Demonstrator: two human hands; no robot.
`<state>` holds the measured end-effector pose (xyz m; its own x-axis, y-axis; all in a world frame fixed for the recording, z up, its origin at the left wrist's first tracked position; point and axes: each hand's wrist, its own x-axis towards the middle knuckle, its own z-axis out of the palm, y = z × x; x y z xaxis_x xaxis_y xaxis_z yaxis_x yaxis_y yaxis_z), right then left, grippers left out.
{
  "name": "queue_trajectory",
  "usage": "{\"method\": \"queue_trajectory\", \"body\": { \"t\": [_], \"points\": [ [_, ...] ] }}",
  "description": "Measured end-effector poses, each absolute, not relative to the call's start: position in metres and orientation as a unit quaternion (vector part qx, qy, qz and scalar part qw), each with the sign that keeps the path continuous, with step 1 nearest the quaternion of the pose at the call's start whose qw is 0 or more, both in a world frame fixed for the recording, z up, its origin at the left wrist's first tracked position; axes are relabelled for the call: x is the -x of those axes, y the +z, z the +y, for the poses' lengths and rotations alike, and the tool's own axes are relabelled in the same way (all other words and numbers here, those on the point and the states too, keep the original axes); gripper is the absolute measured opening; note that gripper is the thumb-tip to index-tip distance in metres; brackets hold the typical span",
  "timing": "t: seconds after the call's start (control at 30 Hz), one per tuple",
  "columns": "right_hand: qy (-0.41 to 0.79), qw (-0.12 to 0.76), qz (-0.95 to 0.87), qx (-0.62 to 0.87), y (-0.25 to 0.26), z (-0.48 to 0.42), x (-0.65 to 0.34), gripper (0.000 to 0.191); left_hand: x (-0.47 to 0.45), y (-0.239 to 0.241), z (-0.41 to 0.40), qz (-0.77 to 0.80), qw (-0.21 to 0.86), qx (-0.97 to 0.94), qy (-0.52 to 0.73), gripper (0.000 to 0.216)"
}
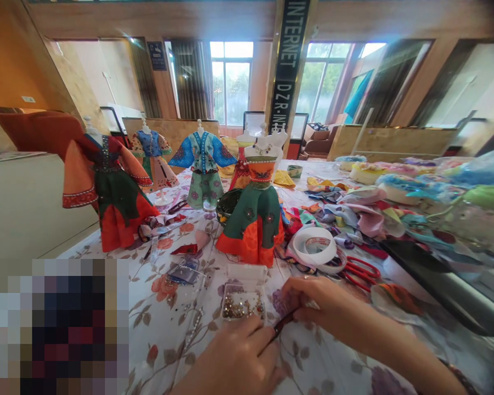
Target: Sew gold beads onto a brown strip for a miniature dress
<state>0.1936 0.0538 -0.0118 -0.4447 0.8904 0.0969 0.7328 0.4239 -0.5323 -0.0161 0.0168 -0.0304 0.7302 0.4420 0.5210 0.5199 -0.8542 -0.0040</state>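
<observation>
My left hand (236, 356) and my right hand (313, 304) meet low in the middle over the flowered tablecloth (164, 329). Together they pinch a thin dark stick-like tool (280, 325); what it is exactly I cannot tell. Just beyond my hands lies a small clear box of beads and sequins (242, 303) with its lid open. Behind the box stands a doll mannequin in a green and orange dress (256, 219).
Three more dressed mannequins stand at the left and back: red-green (107, 192), blue-pink (153, 159), blue-green (203, 164). White tape rolls (316, 247) and red-handled scissors (360, 269) lie right of the dress, with heaps of fabric scraps (354, 211) beyond. A black bar (444, 285) crosses at right.
</observation>
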Motion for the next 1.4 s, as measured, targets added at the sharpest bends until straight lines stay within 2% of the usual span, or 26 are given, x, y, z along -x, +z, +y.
{"method": "queue_trajectory", "body": {
  "t": [0.2,0.4,0.53,0.67,0.83,1.4],
  "points": [
    [0.235,0.225,-0.816,0.478,0.005,0.048,-0.189,0.013,0.010,-0.036,0.016,-0.243,0.133,0.917,-0.287,0.029],
    [0.246,0.255,-0.796,0.491,-0.008,0.041,-0.177,0.018,0.008,-0.033,0.015,-0.243,0.171,0.913,-0.280,0.043],
    [0.249,0.251,-0.793,0.497,-0.012,0.038,-0.175,0.020,0.006,-0.030,0.014,-0.256,0.163,0.905,-0.298,0.055],
    [0.266,0.241,-0.783,0.509,-0.014,0.038,-0.176,0.017,0.005,-0.029,0.014,-0.258,0.161,0.901,-0.308,0.055],
    [0.282,0.224,-0.783,0.507,-0.018,0.040,-0.178,0.013,0.007,-0.033,0.015,-0.276,0.151,0.900,-0.303,0.064],
    [0.309,0.169,-0.767,0.535,-0.011,0.041,-0.173,0.012,0.006,-0.031,0.016,-0.252,0.209,0.902,-0.282,0.060]
  ]
}}
